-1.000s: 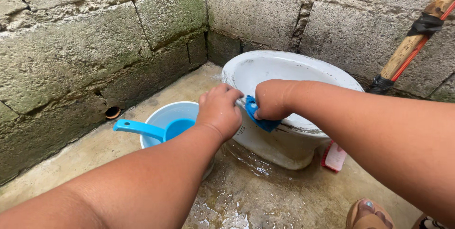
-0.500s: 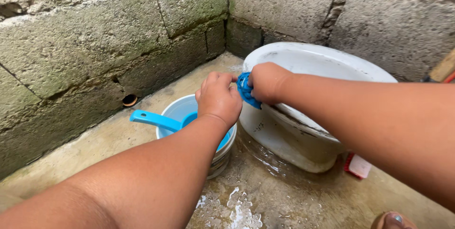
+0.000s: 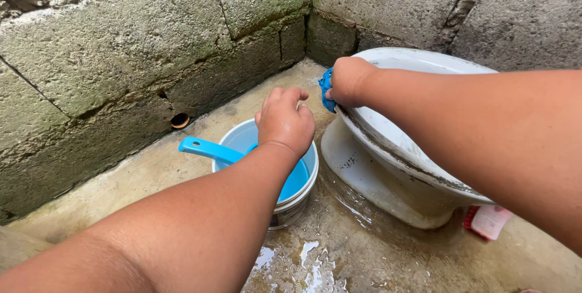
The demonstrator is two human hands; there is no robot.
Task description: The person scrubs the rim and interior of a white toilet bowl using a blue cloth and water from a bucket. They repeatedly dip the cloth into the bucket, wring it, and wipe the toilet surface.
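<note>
We see little of the cloth [image 3: 325, 90] under our right hand [image 3: 348, 81]; the bowl [image 3: 418, 63] hides behind our arm.

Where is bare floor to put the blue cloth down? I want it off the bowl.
Bare floor lies between block wall and bucket. Crowded: left hand, dipper, toilet bowl, right hand gripping blue cloth.

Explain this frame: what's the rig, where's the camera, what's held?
No machine here: a person works with two bare hands, filmed by one camera worn on the head, looking down. The right hand presses a blue cloth against the rim of a white toilet bowl. The left hand hovers empty above a pail holding a blue dipper. The concrete floor is wet, with block walls behind. A red and white item lies beside the bowl.
</note>
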